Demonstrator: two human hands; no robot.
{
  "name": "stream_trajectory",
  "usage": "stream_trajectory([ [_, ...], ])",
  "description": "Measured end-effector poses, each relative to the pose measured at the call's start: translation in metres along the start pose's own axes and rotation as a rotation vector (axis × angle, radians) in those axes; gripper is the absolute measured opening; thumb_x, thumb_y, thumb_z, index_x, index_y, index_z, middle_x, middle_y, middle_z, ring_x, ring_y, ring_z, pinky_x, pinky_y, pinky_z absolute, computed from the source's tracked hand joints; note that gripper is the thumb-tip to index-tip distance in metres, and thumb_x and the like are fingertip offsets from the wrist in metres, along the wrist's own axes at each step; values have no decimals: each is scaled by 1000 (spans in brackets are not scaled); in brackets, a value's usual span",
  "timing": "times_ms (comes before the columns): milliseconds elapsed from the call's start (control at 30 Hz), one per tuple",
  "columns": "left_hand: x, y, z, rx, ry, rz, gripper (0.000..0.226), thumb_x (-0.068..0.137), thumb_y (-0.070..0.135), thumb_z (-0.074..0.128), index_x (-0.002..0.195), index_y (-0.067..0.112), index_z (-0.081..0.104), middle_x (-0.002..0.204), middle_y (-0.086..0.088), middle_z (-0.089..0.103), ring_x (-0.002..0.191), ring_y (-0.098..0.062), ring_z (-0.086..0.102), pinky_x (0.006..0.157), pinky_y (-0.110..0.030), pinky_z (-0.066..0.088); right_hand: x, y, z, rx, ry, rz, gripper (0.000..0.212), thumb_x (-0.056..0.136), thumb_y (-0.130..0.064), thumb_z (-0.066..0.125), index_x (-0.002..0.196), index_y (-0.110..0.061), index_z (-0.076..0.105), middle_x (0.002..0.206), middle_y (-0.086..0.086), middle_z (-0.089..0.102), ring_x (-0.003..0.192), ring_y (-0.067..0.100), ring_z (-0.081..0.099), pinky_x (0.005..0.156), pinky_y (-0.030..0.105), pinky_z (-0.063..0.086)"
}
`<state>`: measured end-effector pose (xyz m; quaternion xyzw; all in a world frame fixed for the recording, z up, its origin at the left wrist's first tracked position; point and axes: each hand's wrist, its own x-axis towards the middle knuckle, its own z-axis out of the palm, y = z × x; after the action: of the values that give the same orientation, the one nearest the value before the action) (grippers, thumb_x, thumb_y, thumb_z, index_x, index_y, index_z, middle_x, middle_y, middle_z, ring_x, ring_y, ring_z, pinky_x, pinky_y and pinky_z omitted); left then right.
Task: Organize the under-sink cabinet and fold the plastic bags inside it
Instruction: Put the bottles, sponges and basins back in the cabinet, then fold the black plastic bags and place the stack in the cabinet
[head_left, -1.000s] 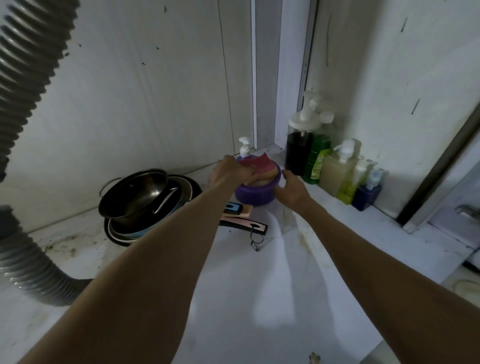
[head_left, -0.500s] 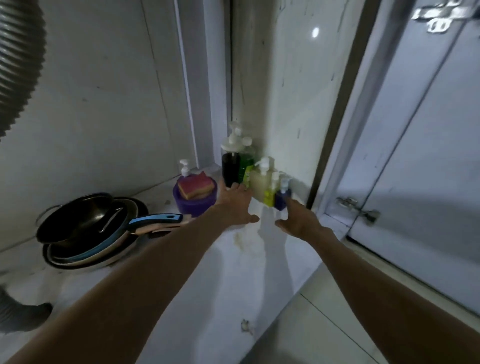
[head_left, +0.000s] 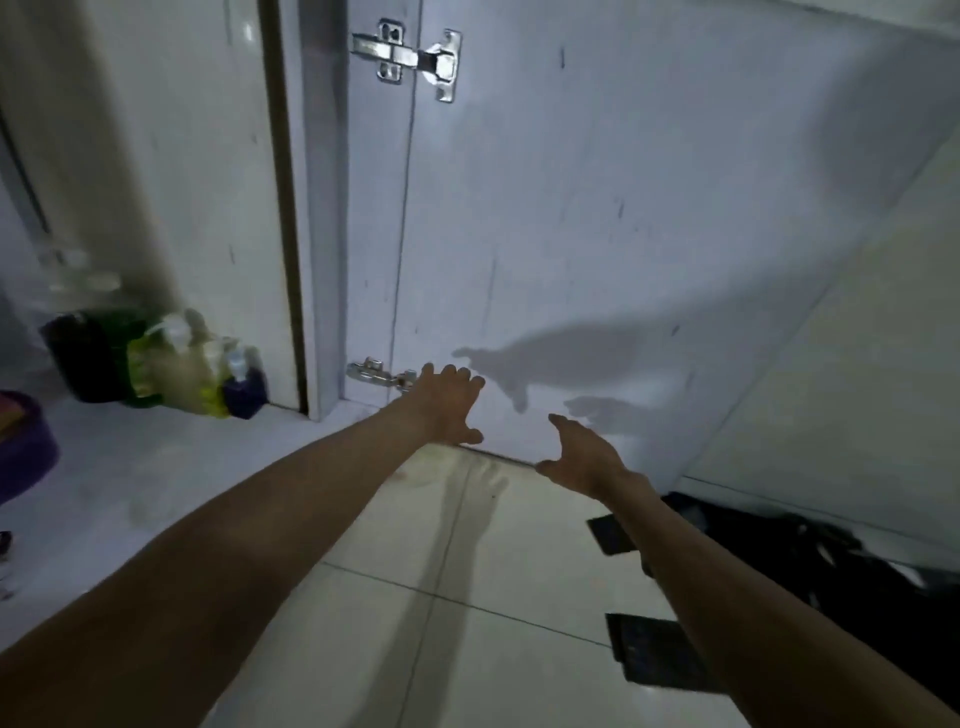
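My left hand (head_left: 448, 406) is stretched out with fingers spread, in front of the lower edge of the open white cabinet door (head_left: 597, 208), close to its lower hinge (head_left: 376, 375). My right hand (head_left: 584, 454) hovers open just to the right, over the tiled floor, holding nothing. A row of pump bottles (head_left: 156, 364), blurred, stands in the cabinet's right corner at the left of the view. The purple container (head_left: 26, 447) shows partly at the left edge. Black plastic bags (head_left: 831, 566) lie on the floor at the lower right, behind my right forearm.
The cabinet floor (head_left: 156, 467) is a white, stained shelf at the left. An upper hinge (head_left: 415, 57) sits at the door's top. Two flat dark rectangular folded pieces (head_left: 654, 660) lie on the pale floor tiles (head_left: 467, 571) near my right arm.
My view has swung right, from the cabinet interior to the open door. Both hands left the purple container and bottles and moved right toward the door's bottom edge. The pans are out of view.
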<state>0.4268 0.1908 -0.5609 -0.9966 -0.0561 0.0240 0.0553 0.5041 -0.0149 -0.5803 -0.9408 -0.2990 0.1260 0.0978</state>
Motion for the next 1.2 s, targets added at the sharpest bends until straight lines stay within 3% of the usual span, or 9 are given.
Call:
stream_trajectory([
  [167,48,102,-13,-18,-10,188,90,82,59,60,149,11,23,147,-13,35,133,-30,35,105,-43,32,-46,101,-29,-40,44,201,88,84,-36,68,154,-18,17,150,11,36,135,32,37,107,45,39],
  [367,85,229,-28,-64,-62,406,109,72,65,68,152,14,14,152,-13,26,137,-30,29,109,-44,31,-123,210,-47,-67,-17,488,111,77,-51,75,155,-29,-1,163,2,0,149,34,1,115,61,18],
  [567,97,337,-15,-132,-152,562,124,62,70,73,154,19,6,156,-13,15,140,-34,23,112,-49,29,-188,276,-36,-1,-8,721,120,70,-56,78,153,-38,-7,163,1,-8,148,38,-3,112,67,14],
  [733,97,382,12,-165,-303,565,141,57,69,77,151,28,-19,158,-12,-23,146,-39,-5,113,-61,20,-205,315,-16,78,-2,844,128,67,-58,80,150,-44,-17,161,6,-19,147,43,-8,113,65,18],
  [867,107,393,35,-218,-389,488,147,54,64,82,147,33,-28,151,-15,-37,143,-45,-14,110,-69,12,-195,338,1,87,-22,887,131,65,-58,81,148,-46,-19,160,9,-23,145,48,-7,112,67,17],
  [1067,119,406,75,-267,-526,451,144,55,63,82,144,41,-28,151,-15,-37,144,-45,-13,108,-72,15,-172,367,23,188,-53,906,126,69,-48,83,149,-48,-14,159,12,-25,144,51,1,111,64,25],
  [1133,117,407,94,-278,-539,451,139,57,62,82,147,42,-22,156,-15,-27,145,-43,-9,108,-71,17,-165,375,36,236,-81,919,124,70,-48,82,149,-48,-13,158,15,-24,144,50,9,112,59,27],
  [1200,115,408,111,-249,-514,458,129,63,59,80,151,39,-12,160,-14,-11,146,-40,-2,109,-68,19,-158,377,52,230,-119,904,117,72,-53,79,151,-45,-7,160,18,-9,144,46,13,114,53,26],
])
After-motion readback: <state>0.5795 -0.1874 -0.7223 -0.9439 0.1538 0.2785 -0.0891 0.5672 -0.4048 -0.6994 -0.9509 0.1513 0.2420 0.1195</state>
